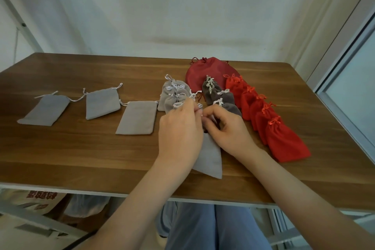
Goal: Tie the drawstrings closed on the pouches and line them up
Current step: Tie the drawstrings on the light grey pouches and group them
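Table: we find untied grey pouches lying flat at left and tied rows at right.
Grey pouch: lies near the front edge, its mouth under both hands.
Left hand, right hand: fingers are curled, pinching the gathered mouth.
Drawstring: mostly hidden, so we cannot confirm the knot. We judge it may slip loose, or a wrist may nudge the tied grey row.
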The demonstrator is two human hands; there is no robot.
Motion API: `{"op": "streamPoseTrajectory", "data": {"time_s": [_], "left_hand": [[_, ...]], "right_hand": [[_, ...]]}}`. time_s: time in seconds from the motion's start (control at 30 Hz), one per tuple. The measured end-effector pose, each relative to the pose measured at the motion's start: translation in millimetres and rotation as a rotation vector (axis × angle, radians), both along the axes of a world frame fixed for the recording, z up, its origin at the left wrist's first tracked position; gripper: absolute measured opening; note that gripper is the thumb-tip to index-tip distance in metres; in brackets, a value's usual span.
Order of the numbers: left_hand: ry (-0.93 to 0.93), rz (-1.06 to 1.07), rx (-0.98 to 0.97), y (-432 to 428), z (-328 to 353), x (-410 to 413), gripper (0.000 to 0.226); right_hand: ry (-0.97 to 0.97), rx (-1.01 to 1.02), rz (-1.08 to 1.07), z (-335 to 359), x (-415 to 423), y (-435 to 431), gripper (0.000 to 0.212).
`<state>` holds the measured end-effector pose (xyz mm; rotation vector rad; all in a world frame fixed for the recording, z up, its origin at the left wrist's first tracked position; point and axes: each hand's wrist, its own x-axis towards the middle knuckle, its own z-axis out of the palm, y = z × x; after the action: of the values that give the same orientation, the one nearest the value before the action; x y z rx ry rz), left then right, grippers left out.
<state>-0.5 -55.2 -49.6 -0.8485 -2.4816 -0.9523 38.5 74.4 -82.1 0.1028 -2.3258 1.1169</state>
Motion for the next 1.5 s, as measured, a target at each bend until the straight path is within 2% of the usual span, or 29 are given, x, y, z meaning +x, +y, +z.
{"op": "streamPoseTrajectory", "data": {"time_s": [0.13, 0.3, 0.47, 0.6, 0.67, 0.77, 1.0, 1.17, 1.27, 1.33, 1.4, 1.5], "left_hand": [[-0.168, -0.058, 0.140, 7.0, -17.2, -3.4, 0.014], [-0.163, -0.247, 0.191, 6.9, -32.5, -4.9, 0.032], [-0.185, -0.327, 0.171, 6.2, -31.4, -7.0, 0.028], [-0.178, -0.333, 0.088, 7.4, -36.8, -9.3, 0.021], [-0.202, -0.323, 0.067, 7.7, -39.0, -10.9, 0.023], [-0.268, -0.315, 0.089, 5.8, -37.9, -13.1, 0.021], [-0.182, -0.336, 0.032, 3.5, -40.4, -10.8, 0.022], [-0.214, -0.232, 0.214, 4.2, -28.6, -1.3, 0.007], [-0.266, -0.155, 0.274, 4.3, -25.4, 6.4, 0.016], [-0.184, -0.130, 0.251, 4.9, -26.9, 7.5, 0.016], [-0.016, -0.102, 0.174, 4.6, -31.7, 4.6, 0.025], [0.127, -0.086, 0.098, 6.5, -38.2, 1.1, 0.032]], "right_hand": [[0.045, -0.038, -0.071, 3.1, 0.3, -0.4, 0.009], [0.072, -0.064, -0.070, 4.1, -0.8, 0.4, 0.011], [0.110, -0.069, -0.047, 4.1, -1.5, 3.2, 0.009], [0.112, -0.027, -0.018, 2.4, -2.9, 7.0, 0.009], [0.047, -0.050, 0.044, 4.7, -1.7, 7.2, 0.020], [0.011, 0.041, 0.112, 6.4, 0.0, 8.1, 0.030], [-0.035, -0.064, -0.021, 7.7, 6.4, 9.2, 0.017], [0.033, -0.163, -0.045, 12.3, 8.2, 3.3, 0.008], [0.037, -0.259, -0.026, 14.5, 8.3, -0.5, 0.008], [0.029, -0.332, -0.008, 15.3, 9.0, -0.4, 0.011], [0.013, -0.383, 0.008, 15.2, 8.5, 0.1, 0.014], [-0.021, -0.372, 0.028, 13.9, 6.8, 2.4, 0.017]]}}
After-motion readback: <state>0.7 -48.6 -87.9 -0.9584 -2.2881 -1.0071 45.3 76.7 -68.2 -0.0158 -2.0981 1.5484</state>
